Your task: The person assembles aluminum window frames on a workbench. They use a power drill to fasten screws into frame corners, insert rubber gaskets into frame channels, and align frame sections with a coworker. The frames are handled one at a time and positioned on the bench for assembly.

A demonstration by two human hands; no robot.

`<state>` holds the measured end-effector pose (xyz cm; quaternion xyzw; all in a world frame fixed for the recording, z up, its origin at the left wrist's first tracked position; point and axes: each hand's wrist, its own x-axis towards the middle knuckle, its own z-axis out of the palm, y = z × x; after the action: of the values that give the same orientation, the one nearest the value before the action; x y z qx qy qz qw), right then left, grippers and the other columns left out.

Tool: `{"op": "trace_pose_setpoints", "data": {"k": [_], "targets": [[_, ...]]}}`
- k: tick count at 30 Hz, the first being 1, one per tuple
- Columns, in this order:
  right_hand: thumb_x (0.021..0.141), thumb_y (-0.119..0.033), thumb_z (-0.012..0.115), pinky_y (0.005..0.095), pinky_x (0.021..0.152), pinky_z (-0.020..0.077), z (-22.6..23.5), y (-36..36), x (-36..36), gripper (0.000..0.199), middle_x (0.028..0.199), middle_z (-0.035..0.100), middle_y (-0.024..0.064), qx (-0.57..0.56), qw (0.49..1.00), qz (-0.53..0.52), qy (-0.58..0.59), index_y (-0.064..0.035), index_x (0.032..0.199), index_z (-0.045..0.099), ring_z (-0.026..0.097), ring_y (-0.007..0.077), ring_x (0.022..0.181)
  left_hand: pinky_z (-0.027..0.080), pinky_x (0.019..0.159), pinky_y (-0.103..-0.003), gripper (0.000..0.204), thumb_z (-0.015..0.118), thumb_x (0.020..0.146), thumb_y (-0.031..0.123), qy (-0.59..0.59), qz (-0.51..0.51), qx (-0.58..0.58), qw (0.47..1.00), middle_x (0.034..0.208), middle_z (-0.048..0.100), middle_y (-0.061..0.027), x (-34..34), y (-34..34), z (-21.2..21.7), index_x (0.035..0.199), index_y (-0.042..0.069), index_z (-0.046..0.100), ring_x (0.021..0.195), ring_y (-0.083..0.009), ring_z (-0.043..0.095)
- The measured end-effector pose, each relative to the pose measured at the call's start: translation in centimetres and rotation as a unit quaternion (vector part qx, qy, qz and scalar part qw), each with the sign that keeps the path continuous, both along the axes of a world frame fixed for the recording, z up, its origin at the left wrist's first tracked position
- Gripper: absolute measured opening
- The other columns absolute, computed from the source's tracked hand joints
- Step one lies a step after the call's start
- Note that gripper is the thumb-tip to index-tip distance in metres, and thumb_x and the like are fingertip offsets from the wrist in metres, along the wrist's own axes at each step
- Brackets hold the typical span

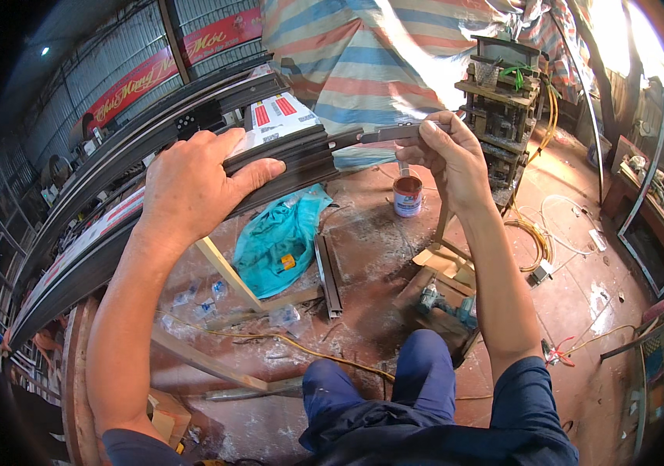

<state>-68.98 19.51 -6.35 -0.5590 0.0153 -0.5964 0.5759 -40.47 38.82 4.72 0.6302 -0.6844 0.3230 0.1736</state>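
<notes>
My left hand point(192, 180) is wrapped over the long dark metal profile point(310, 161), with its thumb along the near side. The profile slants from the lower left up to the middle, and a white sheet with red marks point(285, 115) lies along its top. My right hand point(448, 151) pinches a slim grey metal strip point(384, 134) between thumb and fingers. The strip's left end meets or nearly meets the profile's end; I cannot tell whether it goes inside. My right fingers partly cover its other end.
On the floor are a paint can point(407, 196), a teal cloth point(277, 241), a short profile point(329, 276) and a yellow cable point(308, 359). A cordless drill point(444, 305) lies near my knees. A cluttered rack point(501, 116) stands at the right; more dark profiles point(138, 144) lie behind the held one.
</notes>
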Motion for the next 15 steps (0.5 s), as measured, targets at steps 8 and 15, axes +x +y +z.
{"op": "trace_pose_setpoints", "data": {"k": [8,15], "targets": [[0.108,-0.015,0.069,0.0329,0.081,0.0665,0.35,-0.41,0.64,0.020,0.102,0.077,0.0182,-0.029,0.998,-0.049,0.017,0.0032,0.114,0.063,0.079,0.0234,0.087,0.059,0.076,-0.052,0.072,0.068,0.093,0.073,0.005,0.005,0.002,1.000,0.091,0.075,-0.0195,-0.10,0.03,0.04,0.113,0.005,0.079,0.084,-0.0371,0.076],[0.107,-0.015,0.069,0.0342,0.082,0.0671,0.65,-0.03,0.82,0.023,0.102,0.077,0.0184,-0.054,0.995,-0.080,0.028,0.0052,0.115,0.064,0.079,0.0238,0.090,0.059,0.076,-0.051,0.074,0.068,0.093,0.072,0.006,-0.004,-0.011,1.000,0.093,0.075,-0.0191,0.17,-0.08,-0.37,0.117,0.003,0.078,0.084,-0.0363,0.076]]}}
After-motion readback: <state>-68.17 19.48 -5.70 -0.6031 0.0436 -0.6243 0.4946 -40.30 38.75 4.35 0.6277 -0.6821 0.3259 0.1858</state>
